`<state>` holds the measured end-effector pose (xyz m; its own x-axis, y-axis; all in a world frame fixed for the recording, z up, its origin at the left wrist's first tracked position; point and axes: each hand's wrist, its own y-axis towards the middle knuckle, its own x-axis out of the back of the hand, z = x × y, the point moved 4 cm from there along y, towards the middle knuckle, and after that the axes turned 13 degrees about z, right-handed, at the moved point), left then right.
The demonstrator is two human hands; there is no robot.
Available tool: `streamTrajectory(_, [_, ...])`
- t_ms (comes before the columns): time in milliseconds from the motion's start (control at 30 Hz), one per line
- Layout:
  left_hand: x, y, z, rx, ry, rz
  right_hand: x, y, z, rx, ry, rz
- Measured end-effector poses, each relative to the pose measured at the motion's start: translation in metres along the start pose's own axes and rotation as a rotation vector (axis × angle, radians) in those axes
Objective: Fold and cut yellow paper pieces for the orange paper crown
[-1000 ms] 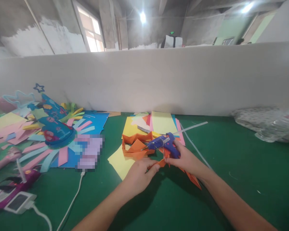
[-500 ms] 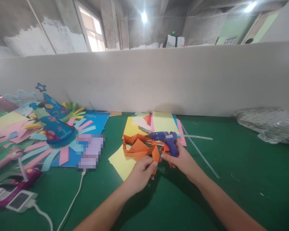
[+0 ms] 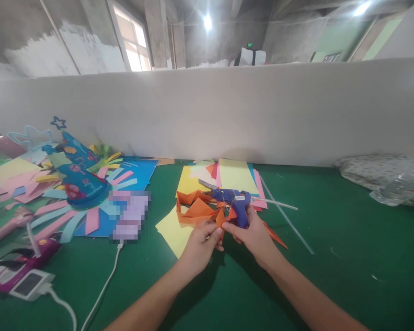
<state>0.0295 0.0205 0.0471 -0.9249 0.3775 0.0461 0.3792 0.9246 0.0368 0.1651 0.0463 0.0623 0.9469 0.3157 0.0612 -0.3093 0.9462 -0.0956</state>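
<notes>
My left hand (image 3: 197, 246) pinches the tip of a small folded orange paper piece (image 3: 221, 218) between thumb and fingers. In my right hand (image 3: 257, 241) is a blue hot glue gun (image 3: 241, 209), its nozzle pointing left and a clear glue stick (image 3: 283, 204) sticking out of its back. My right fingertips also reach the orange piece, close to the left ones. Behind it stands a folded orange paper band (image 3: 189, 218). An orange paper point (image 3: 278, 238) shows beyond the right hand; whether it joins the band is hidden.
Coloured sheets (image 3: 239, 174) lie behind the hands, and a loose glue stick (image 3: 296, 230) to the right. At left are decorated blue cone hats (image 3: 84, 184), paper strips, a purple glue gun (image 3: 43, 257) and a blurred-out object on a cable (image 3: 106, 280). A plastic bottle (image 3: 396, 186) lies far right.
My right hand has moved slightly left with the glue gun, its fingertips now at the orange piece. An orange paper point has come into view right of that hand.
</notes>
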Motion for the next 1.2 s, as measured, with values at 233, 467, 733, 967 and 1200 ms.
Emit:
streamTrajectory(233, [0.003,0.000,0.001,0.098,-0.215,-0.073,-0.003,-0.003,0.005,0.011,0.077,-0.041])
streamTrajectory(467, [0.005,0.000,0.010,0.190,-0.227,-0.057,-0.008,-0.005,0.003,-0.007,0.070,-0.068])
streamTrajectory(733, [0.040,-0.006,-0.016,0.129,-0.199,-0.208,0.014,-0.003,0.005,0.135,0.023,0.051])
streamTrajectory(967, [0.072,-0.007,-0.023,0.094,-0.114,-0.310,0.025,-0.015,0.004,0.021,-0.160,0.354])
streamTrajectory(1200, [0.075,-0.008,-0.020,0.046,-0.069,-0.318,0.023,-0.025,-0.016,-0.126,-0.331,0.350])
